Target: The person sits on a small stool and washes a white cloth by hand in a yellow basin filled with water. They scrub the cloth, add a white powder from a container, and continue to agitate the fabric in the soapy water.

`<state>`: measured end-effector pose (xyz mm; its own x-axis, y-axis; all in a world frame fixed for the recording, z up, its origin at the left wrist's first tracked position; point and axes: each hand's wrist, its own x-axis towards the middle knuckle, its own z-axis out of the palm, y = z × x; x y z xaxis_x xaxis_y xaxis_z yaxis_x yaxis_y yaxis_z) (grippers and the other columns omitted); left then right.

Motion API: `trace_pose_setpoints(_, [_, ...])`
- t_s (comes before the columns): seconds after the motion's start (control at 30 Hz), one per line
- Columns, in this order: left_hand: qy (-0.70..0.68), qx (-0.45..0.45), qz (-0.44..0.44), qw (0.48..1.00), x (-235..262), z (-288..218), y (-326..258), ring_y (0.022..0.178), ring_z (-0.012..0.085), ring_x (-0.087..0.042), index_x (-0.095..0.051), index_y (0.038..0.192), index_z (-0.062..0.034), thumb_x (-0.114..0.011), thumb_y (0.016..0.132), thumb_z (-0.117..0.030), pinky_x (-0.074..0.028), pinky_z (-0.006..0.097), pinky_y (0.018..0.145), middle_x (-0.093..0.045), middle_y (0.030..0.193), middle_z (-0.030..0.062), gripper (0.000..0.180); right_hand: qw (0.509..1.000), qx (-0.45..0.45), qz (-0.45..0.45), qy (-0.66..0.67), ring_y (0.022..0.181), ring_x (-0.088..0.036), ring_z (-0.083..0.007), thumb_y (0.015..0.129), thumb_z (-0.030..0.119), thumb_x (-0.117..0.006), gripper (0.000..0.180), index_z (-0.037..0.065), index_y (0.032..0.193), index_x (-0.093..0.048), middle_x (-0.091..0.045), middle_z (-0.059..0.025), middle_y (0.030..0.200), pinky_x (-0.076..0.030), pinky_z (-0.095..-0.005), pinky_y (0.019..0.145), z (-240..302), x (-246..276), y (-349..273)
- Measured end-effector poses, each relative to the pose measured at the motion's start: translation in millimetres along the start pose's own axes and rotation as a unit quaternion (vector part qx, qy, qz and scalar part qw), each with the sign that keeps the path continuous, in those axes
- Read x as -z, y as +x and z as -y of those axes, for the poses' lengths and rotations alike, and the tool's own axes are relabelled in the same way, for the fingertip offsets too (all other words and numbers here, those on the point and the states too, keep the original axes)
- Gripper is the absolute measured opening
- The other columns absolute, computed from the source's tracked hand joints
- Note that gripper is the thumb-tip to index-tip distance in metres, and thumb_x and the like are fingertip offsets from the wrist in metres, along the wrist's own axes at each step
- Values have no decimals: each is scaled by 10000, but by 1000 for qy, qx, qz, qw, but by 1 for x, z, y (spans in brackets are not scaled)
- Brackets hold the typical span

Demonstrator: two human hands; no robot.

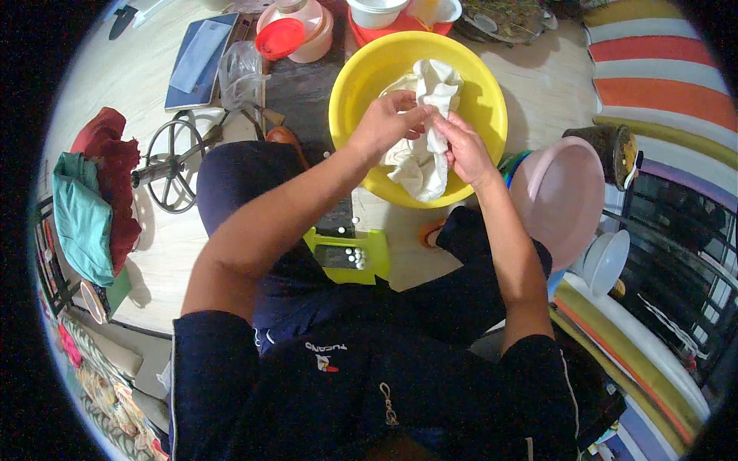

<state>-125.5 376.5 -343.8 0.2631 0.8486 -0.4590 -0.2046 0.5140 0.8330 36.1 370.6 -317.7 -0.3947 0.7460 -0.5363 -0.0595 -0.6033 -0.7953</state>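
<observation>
Both hands in the yellow basin (pixel 492 115), clamped on the white cloth (pixel 423 131): left hand (pixel 382 123) pinching a fold at the top, right hand (pixel 463 150) closed around the bunch just beside it, fingertips nearly touching. Cloth hung from the grip down to the basin floor. Just right of the grip, a pink basin (pixel 565 196) tipped on edge, a white bowl (pixel 607 260) below it. Left of the grip, well apart, a clear plastic bag (pixel 240 73) and a red lid (pixel 280 38). Nearer the body, a green tray (pixel 374 257) between the knees. Nothing between hands and cloth.
</observation>
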Motion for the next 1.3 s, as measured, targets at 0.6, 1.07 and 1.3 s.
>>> trace_pose_setpoints(0.6, [-57, 40, -59, 996, 39, 20, 10, 750, 148, -582, -514, 1050, -51, -464, 865, -91, -526, 288, 675, -585, 909, 49, 196, 968, 104, -62, 222, 1202, -409, -211, 881, 124, -447, 414, 5, 1268, -363, -448, -100, 1277, -304, -355, 1017, -20, 55, -8])
trace_pose_setpoints(1.07, [127, -70, -130, 981, 41, 27, 7, 779, 141, -537, -504, 1093, -15, -575, 786, -76, -445, 254, 713, -554, 898, 54, 321, 969, 81, -35, 231, 1095, -497, -210, 845, 101, -474, 410, 43, 1246, -406, -508, -84, 1199, -397, -355, 928, -13, 42, 17])
trace_pose_setpoints(1.3, [102, -95, 4, 990, 14, 22, 4, 870, 152, -529, -453, 1150, -11, -679, 725, -107, -454, 275, 752, -527, 986, 82, 490, 957, 51, -27, 284, 1029, -531, -197, 846, 101, -478, 360, 54, 1201, -446, -538, -71, 1135, -415, -348, 903, -10, 27, 29])
